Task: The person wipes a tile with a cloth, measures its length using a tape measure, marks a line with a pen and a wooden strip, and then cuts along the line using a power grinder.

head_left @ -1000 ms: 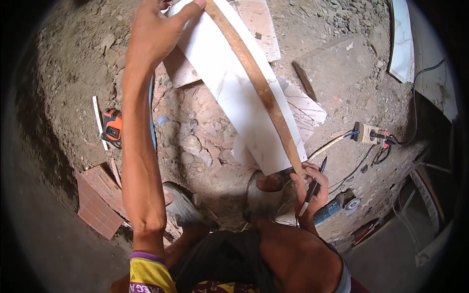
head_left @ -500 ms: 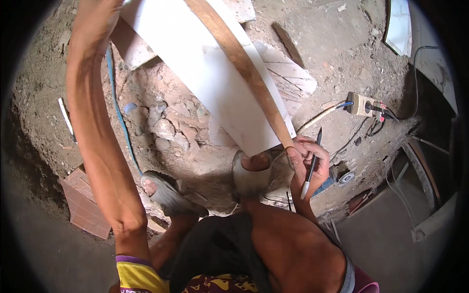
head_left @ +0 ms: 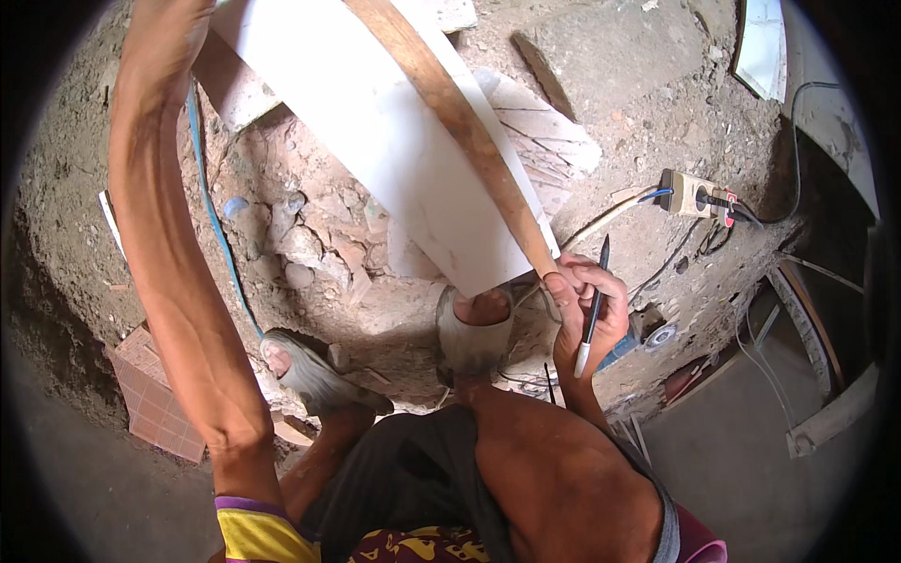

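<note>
A long white tile (head_left: 375, 141) slants across the middle, propped over rubble, its near corner by my right foot. Along its right side lies a narrow wooden strip (head_left: 450, 108), running from the upper edge down to my right hand (head_left: 596, 305). Thumb and fingers there are closed on the strip's near end. A black marker (head_left: 593, 319) with a pale end also sits between those fingers, dark tip up. Far to the upper left, my left hand (head_left: 174, 23) reaches beside the tile's far end; its fingers lie beyond the picture's edge.
On the right, a beige power socket block (head_left: 683, 194) has cables plugged in. A blue angle grinder (head_left: 648, 338) rests beside my right hand. A blue cable (head_left: 218, 216) crosses the rubble on the left. Brown tiles (head_left: 155, 399) lean at lower left; a stone slab (head_left: 610, 61) lies far off.
The whole view has shifted slightly, so everything appears a little further left and up. Both hands keep their places on or near the strip and tile.
</note>
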The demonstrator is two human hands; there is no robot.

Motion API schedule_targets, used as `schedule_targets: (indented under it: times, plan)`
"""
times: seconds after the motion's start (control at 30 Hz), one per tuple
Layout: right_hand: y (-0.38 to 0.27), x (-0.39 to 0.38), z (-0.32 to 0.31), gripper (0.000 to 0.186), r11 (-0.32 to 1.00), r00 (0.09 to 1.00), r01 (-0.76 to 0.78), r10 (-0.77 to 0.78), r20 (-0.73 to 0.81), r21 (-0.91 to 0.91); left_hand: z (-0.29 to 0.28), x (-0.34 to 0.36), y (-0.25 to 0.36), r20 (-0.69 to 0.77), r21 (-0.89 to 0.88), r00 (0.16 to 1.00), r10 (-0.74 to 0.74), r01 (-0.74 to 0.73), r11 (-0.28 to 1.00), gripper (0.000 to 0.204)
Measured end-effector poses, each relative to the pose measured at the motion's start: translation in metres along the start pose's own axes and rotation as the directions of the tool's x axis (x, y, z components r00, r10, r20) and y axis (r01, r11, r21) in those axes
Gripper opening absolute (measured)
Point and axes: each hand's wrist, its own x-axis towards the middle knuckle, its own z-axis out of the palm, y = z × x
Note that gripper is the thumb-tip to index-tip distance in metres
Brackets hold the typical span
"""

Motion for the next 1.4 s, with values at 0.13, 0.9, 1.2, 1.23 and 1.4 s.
schedule_targets:
  times: [0.13, 0.9, 1.2, 1.23, 1.4]
  plan:
    - [0.0, 0.001, -0.001, 0.032, 1.0, 1.0, 0.001, -0.001, 0.009, 0.006, 0.001, -0.002, 0.002, -0.024, 0.007, 1.0, -0.007, 0.007, 1.0, 0.074]
    - [0.0, 0.003, -0.001, 0.034, 0.994, 0.995, -0.104, 0.104, 0.0, 0.022, -0.013, 0.023, -0.017, -0.025, 0.036, 0.999, -0.048, 0.049, 0.998, 0.07]
    - [0.001, 0.004, -0.001, 0.035, 0.994, 0.994, -0.105, 0.105, -0.002, 0.035, -0.006, 0.023, -0.017, -0.068, 0.076, 0.997, -0.027, 0.033, 0.997, 0.071]
    - [0.001, 0.003, -0.001, 0.034, 0.993, 0.994, -0.11, 0.11, 0.003, 0.036, -0.004, 0.024, -0.015, -0.075, 0.091, 0.997, -0.013, 0.02, 0.996, 0.071]
    - [0.004, 0.003, -0.003, 0.034, 0.995, 0.995, -0.099, 0.099, -0.003, 0.02, 0.002, 0.016, -0.001, -0.076, 0.108, 0.995, -0.058, 0.066, 0.992, 0.072]
